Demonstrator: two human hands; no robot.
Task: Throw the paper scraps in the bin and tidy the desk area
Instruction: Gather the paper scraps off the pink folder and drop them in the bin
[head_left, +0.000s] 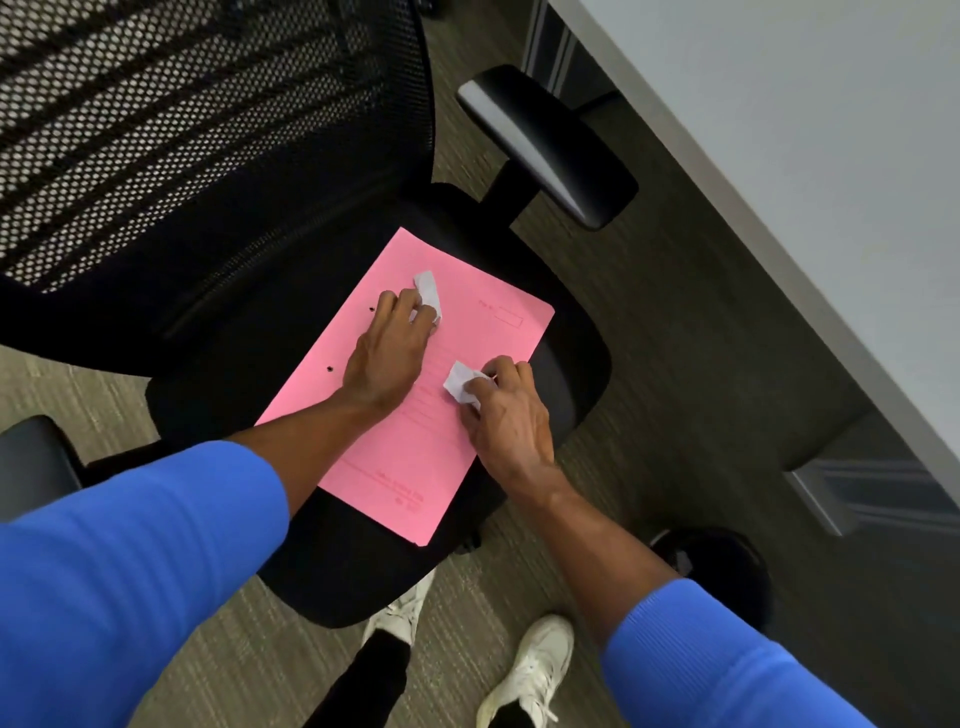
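A pink folder (457, 332) lies flat on the black seat of an office chair (576, 364). Two white paper scraps rest on it. My left hand (387, 358) reaches over the folder's upper part, its fingertips pinching one crumpled scrap (429, 291). My right hand (511, 415) sits lower and to the right, with thumb and fingers closed on the other scrap (457, 382). Both scraps still touch or hover just above the folder. No bin shows in the head view.
The chair's mesh back (208, 130) fills the upper left and its armrest (545, 145) juts toward a grey desk (831, 182) at the right. A round black object (722, 566) stands on the carpet by my right forearm. My white shoes (530, 670) are below.
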